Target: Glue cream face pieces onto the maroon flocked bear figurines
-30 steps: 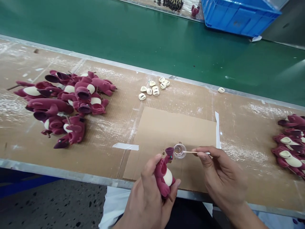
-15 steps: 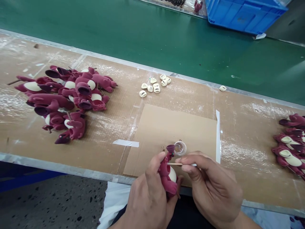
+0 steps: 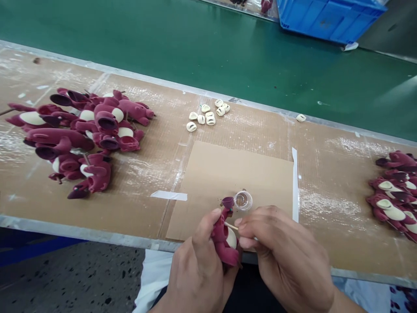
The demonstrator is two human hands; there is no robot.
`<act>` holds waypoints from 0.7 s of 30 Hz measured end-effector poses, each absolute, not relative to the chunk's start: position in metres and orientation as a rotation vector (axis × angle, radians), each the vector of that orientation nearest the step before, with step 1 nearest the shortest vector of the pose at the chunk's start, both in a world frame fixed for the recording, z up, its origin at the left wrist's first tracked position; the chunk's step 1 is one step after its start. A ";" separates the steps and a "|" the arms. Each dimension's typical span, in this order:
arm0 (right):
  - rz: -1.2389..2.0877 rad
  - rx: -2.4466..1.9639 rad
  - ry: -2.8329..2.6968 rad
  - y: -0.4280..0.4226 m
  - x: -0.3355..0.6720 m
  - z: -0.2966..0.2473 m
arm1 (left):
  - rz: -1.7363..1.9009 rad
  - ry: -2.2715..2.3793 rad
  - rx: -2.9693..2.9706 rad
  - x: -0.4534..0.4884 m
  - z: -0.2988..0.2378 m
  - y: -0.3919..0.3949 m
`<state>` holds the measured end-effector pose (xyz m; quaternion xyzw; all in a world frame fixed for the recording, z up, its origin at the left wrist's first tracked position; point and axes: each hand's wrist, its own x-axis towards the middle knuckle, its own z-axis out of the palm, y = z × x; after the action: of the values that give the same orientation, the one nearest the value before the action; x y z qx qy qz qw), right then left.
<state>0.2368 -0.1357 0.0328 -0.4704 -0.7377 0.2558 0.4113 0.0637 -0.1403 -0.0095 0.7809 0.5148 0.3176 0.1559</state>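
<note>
Just above the near edge of the table (image 3: pixel 140 217), a maroon figure (image 3: pixel 227 255) with a cream belly (image 3: pixel 231 238) is held by the left hand (image 3: pixel 202 256), which is wrapped around its body. A thin wooden stick (image 3: pixel 232 226) is pinched by the right hand (image 3: pixel 286 256), and one end is brought to the upper part of the figure; whether contact is made cannot be told. A second earlier that end is seen at the clear cup (image 3: pixel 243 201); now the cup is left untouched, so attention appears to be shifted from cup to figure.

Just beyond the figure, the cup is stood on a cardboard sheet (image 3: pixel 241 165), along whose right edge white tape (image 3: pixel 295 182) is laid. Farther back, small cream pieces (image 3: pixel 210 118) are grouped, with a lone piece (image 3: pixel 301 118) set well apart to the right. Similar figures are heaped at left (image 3: pixel 58 139), and others are laid at right (image 3: pixel 392 211). Across the green surface (image 3: pixel 163 56), a blue bin (image 3: pixel 329 19) is placed.
</note>
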 end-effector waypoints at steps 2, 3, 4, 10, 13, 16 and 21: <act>0.669 -1.167 -1.865 -0.136 0.237 0.033 | 0.904 1.463 2.240 0.062 -0.010 -0.140; 0.685 -1.166 -1.866 -0.136 0.236 0.034 | 0.904 1.458 2.238 0.062 -0.010 -0.139; 0.713 -1.179 -1.860 -0.136 0.235 0.036 | 0.906 1.455 2.233 0.062 -0.009 -0.140; 0.725 -1.364 -1.494 -0.136 0.230 0.037 | 0.855 1.456 1.827 0.063 -0.005 -0.148; 0.548 -1.412 -1.345 -0.134 0.241 0.029 | 0.825 1.343 1.258 0.057 0.003 -0.150; 0.455 -1.480 -1.465 -0.126 0.256 0.020 | 0.690 0.999 0.502 0.046 0.008 -0.148; 0.378 -1.455 -1.793 -0.111 0.265 0.006 | 0.545 0.372 0.009 0.043 -0.001 -0.140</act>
<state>0.2654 -0.1112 0.0060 -0.5726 -0.7056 0.1485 0.3901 0.0427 -0.1399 -0.0015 0.0045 0.1828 0.2675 0.9461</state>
